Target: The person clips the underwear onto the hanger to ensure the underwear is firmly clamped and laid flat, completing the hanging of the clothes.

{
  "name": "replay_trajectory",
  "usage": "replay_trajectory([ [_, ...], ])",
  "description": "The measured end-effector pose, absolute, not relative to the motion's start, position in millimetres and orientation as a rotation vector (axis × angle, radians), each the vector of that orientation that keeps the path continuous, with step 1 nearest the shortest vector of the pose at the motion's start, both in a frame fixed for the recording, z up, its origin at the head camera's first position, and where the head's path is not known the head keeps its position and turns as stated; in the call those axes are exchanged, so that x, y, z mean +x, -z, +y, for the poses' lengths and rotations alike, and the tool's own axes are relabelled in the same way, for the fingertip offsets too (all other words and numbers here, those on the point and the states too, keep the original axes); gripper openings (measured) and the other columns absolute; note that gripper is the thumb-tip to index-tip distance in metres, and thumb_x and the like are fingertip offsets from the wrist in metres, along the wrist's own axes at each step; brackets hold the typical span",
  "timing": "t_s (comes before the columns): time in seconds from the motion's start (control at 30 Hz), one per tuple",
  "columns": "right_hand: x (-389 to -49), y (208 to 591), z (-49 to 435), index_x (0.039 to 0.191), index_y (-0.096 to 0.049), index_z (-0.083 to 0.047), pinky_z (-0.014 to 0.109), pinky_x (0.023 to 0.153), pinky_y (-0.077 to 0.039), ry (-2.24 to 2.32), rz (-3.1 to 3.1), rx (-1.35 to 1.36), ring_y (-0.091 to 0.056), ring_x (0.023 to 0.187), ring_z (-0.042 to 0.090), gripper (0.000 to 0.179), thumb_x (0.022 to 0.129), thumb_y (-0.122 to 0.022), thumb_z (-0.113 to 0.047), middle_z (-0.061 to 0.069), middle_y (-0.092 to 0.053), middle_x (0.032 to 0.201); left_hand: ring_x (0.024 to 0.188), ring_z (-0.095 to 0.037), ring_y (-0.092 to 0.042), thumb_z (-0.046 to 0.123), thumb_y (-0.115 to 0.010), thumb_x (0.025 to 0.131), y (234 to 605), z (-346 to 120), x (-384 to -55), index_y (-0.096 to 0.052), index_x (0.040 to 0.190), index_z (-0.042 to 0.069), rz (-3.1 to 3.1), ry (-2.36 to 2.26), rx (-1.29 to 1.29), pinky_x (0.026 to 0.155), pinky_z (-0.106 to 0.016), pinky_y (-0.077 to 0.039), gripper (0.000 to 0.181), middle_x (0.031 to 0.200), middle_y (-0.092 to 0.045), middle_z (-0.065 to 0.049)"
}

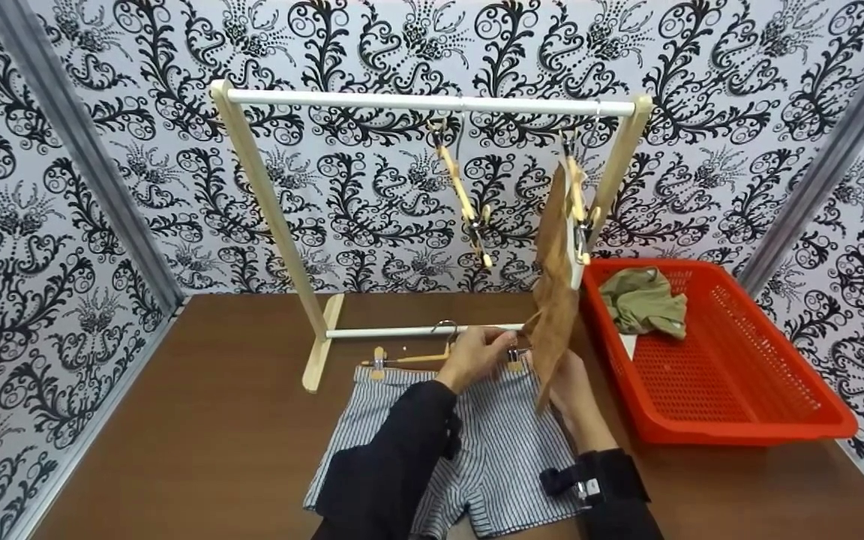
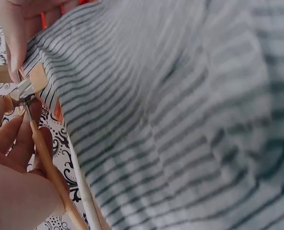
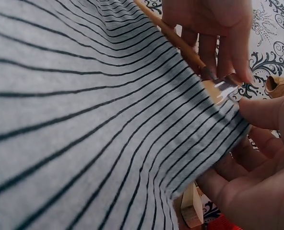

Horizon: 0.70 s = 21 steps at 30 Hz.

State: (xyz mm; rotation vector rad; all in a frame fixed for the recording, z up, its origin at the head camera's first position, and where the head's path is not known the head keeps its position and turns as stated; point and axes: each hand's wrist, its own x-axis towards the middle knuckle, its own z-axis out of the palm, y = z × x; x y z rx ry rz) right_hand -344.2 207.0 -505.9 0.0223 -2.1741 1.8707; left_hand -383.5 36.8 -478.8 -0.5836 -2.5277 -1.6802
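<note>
Striped shorts (image 1: 503,431) lie at the front of the table, their waistband along a wooden clip hanger (image 1: 417,358). The hanger's left clip (image 1: 378,364) grips the waistband. My left hand (image 1: 475,352) holds the hanger at its right clip (image 1: 514,360), thumb and fingers around the clip in the left wrist view. At the waistband's right corner, my right hand (image 3: 262,163) pinches the striped cloth (image 3: 147,110) beside that clip (image 3: 218,90). A hanging brown garment (image 1: 554,300) hides part of the right hand in the head view.
A wooden rack with a white top rail (image 1: 372,100) and lower rail (image 1: 387,331) stands behind the shorts. From it hang a bare clip hanger (image 1: 462,191) and the brown garment's hanger (image 1: 576,187). A red basket (image 1: 709,427) at right contains an olive-green cloth (image 1: 646,300).
</note>
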Motion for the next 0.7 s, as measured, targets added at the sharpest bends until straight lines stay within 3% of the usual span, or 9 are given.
replay_trajectory([
  [0.1, -344, 505, 208, 0.122, -0.063, 0.011, 0.029, 0.088, -0.050, -1.714, -2.287, -0.020, -0.062, 0.101, 0.018, 0.029, 0.097, -0.063, -0.003, 0.018, -0.069, 0.113, 0.069, -0.026, -0.068, 0.017, -0.061, 0.103, 480, 33, -384, -0.074, 0.109, -0.002, -2.529, 1.623, -0.605, 0.069, -0.030, -0.054, 0.024, 0.082, -0.072, -0.008],
  [0.2, -344, 504, 211, 0.118, -0.067, 0.007, 0.033, 0.086, -0.051, -1.643, -2.326, -0.028, -0.063, 0.100, 0.024, 0.025, 0.096, -0.066, -0.005, 0.017, -0.070, 0.109, 0.085, -0.028, -0.072, 0.013, -0.064, 0.100, 480, 29, -384, -0.072, 0.115, -0.003, -2.532, 1.491, -0.589, 0.084, -0.035, -0.056, 0.022, 0.097, -0.075, -0.010],
  [0.37, -341, 500, 215, 0.113, -0.070, 0.006, 0.037, 0.085, -0.055, -1.565, -2.326, 0.037, -0.066, 0.098, 0.029, 0.020, 0.094, -0.065, 0.001, 0.017, -0.072, 0.104, 0.101, -0.025, -0.069, 0.011, -0.070, 0.094, 479, 19, -384, -0.073, 0.115, 0.004, -2.521, 1.129, -0.505, 0.092, -0.041, -0.051, 0.023, 0.107, -0.074, -0.009],
  [0.53, -335, 492, 215, 0.106, -0.070, 0.006, 0.049, 0.084, -0.056, -1.312, -2.424, 0.182, -0.068, 0.090, 0.032, 0.013, 0.094, -0.066, 0.000, 0.018, -0.073, 0.095, 0.108, -0.028, -0.065, 0.015, -0.071, 0.092, 478, 7, -381, -0.073, 0.115, 0.010, -2.566, 0.784, -0.390, 0.097, -0.053, -0.039, 0.023, 0.116, -0.070, -0.008],
  [0.63, -332, 490, 211, 0.119, -0.064, 0.009, 0.052, 0.089, -0.053, -1.335, -2.467, 0.284, -0.068, 0.097, 0.035, 0.026, 0.096, -0.067, -0.003, 0.021, -0.073, 0.104, 0.109, -0.029, -0.063, 0.016, -0.069, 0.092, 481, 1, -379, -0.070, 0.116, 0.008, -2.604, 0.625, -0.350, 0.097, -0.054, -0.036, 0.025, 0.119, -0.067, -0.010],
  [0.7, -331, 491, 208, 0.135, -0.051, 0.012, 0.054, 0.100, -0.048, -1.422, -2.471, 0.358, -0.064, 0.114, 0.039, 0.043, 0.097, -0.066, -0.002, 0.026, -0.068, 0.119, 0.108, -0.030, -0.063, 0.017, -0.069, 0.091, 485, -4, -377, -0.070, 0.115, 0.007, -2.619, 0.539, -0.330, 0.095, -0.054, -0.037, 0.026, 0.118, -0.067, -0.011],
])
